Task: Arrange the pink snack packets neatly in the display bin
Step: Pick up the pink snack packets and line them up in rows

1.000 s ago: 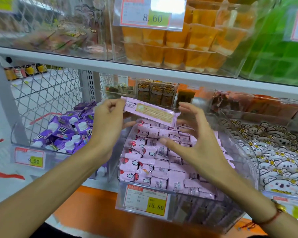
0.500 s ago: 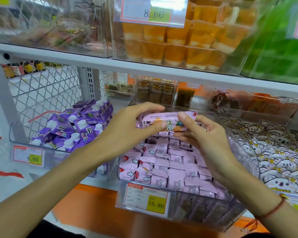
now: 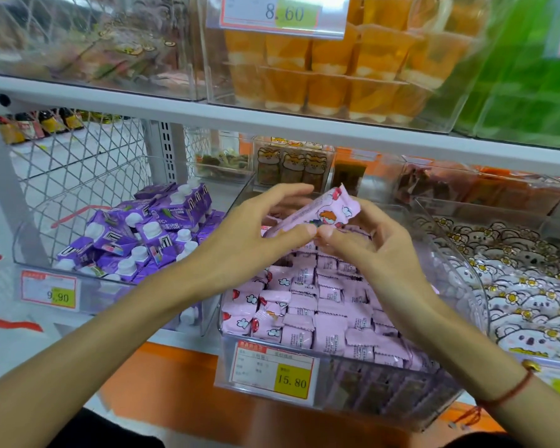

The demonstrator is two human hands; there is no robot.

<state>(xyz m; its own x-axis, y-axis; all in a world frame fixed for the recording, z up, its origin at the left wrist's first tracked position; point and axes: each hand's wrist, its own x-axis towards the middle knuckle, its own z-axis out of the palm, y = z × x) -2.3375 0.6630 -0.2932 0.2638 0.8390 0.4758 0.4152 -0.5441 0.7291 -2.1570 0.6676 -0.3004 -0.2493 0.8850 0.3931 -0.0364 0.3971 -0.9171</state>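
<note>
Two white shelves (image 3: 272,124) of clear bins (image 3: 466,286), orange base (image 3: 175,360) below.

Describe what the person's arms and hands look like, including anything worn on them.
Both forearms are bare, with no sleeves in view and no gloves. The left hand shows no rings, watch or band. The right hand also shows no rings, but its wrist carries a thin red cord bracelet with a small gold-coloured bead, and a knotted red tail with loose ends hangs below it.
</note>
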